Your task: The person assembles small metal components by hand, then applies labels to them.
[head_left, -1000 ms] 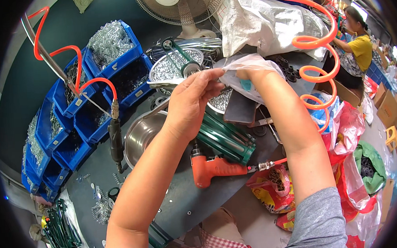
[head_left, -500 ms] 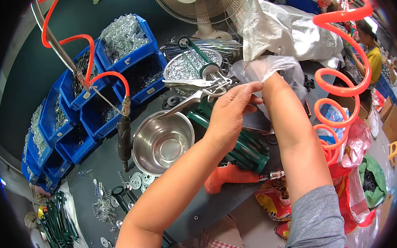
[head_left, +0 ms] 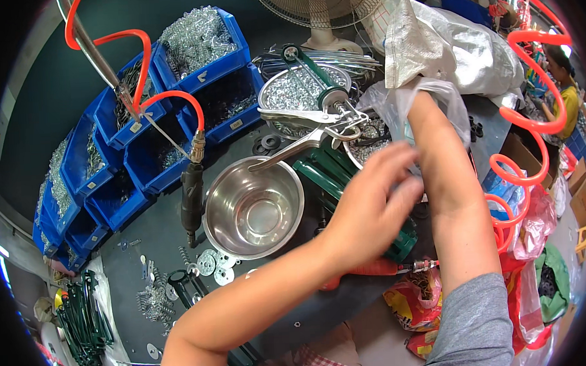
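My left hand (head_left: 379,202), smeared by motion, hovers over the dark green metal frames (head_left: 328,175). Its thumb and fingers are apart, and nothing shows between them. My right forearm (head_left: 444,163) reaches away to a clear plastic bag (head_left: 452,104). The bag's film hides my right hand, so its fingers and anything in them cannot be made out. Left of the bag, locking pliers (head_left: 298,147) with a green-handled part (head_left: 314,74) clamped to them lean over the rim of a steel bowl (head_left: 216,209). An orange power tool (head_left: 375,267) lies partly hidden under my left wrist.
Blue bins (head_left: 215,49) of small metal parts fill the far left. A black air screwdriver (head_left: 192,200) hangs on a red hose. Springs (head_left: 155,297) and washers (head_left: 224,275) lie near left. Beyond stands a fan (head_left: 322,31); right hangs a coiled red hose (head_left: 521,166).
My left hand has let go of the plastic bag's edge and moved down and right, nearer my right forearm. My right hand remains at the bag. The whole view has shifted slightly.
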### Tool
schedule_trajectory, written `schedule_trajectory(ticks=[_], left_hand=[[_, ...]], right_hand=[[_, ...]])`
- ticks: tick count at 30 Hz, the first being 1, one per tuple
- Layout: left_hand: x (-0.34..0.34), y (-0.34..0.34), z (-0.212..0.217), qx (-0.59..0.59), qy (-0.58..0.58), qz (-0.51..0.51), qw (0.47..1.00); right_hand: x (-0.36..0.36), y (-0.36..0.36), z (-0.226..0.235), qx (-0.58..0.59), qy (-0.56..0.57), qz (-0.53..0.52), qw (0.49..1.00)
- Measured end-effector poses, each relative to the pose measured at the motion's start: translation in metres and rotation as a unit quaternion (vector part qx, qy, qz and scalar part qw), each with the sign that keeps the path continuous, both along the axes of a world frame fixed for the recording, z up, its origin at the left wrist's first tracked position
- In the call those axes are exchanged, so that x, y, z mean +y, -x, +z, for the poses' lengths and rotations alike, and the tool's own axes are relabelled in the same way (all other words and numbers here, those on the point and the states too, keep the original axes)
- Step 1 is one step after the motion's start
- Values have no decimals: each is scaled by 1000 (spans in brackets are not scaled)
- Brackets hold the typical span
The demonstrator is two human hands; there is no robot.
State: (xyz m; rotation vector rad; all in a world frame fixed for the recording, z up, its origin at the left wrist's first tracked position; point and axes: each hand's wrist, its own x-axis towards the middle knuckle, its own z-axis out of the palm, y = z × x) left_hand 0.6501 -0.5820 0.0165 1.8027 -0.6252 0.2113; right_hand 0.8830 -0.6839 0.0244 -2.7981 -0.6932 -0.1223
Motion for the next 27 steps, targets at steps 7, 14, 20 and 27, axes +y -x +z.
schedule_trajectory(ticks=[7,14,20,27], left_hand=[[71,118,26,135,-117,-138,974],[117,239,18,341,-113,112,927],[127,333,-29,327,-196,414,826],[122,359,-64,252,-218,520,787]], right_hand=[[-17,-7,1,-2,-9,5,1000],[-30,-8,2,-14,-18,14,1000],[-25,14,-4,-24,-13,12,1000],[-9,23,5,-35,-24,30,999]])
